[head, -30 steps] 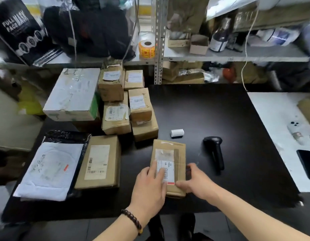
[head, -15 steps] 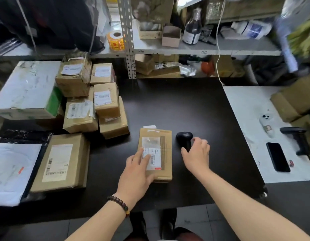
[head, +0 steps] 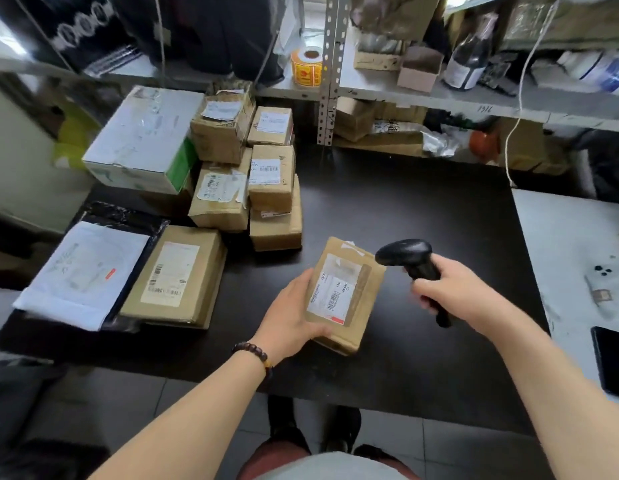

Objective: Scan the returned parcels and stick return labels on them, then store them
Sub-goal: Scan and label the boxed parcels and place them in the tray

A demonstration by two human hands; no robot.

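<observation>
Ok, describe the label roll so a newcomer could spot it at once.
Look at the grey shelf behind the black table and find its perforated metal post. The roll sits on the shelf board just left of that post. It is the only bright orange-yellow thing there, with dark bags hanging to its left.

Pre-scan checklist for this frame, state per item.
1. Barcode scanner gripped in right hand: ok.
2. Parcel held by left hand: ok.
3. Shipping label facing up: ok.
4. Barcode clear of fingers: ok.
5. Scanner head aimed at barcode: cannot tell; it sits by the parcel's far right corner.
6. Scan beam on label: cannot tell; none visible.
</observation>
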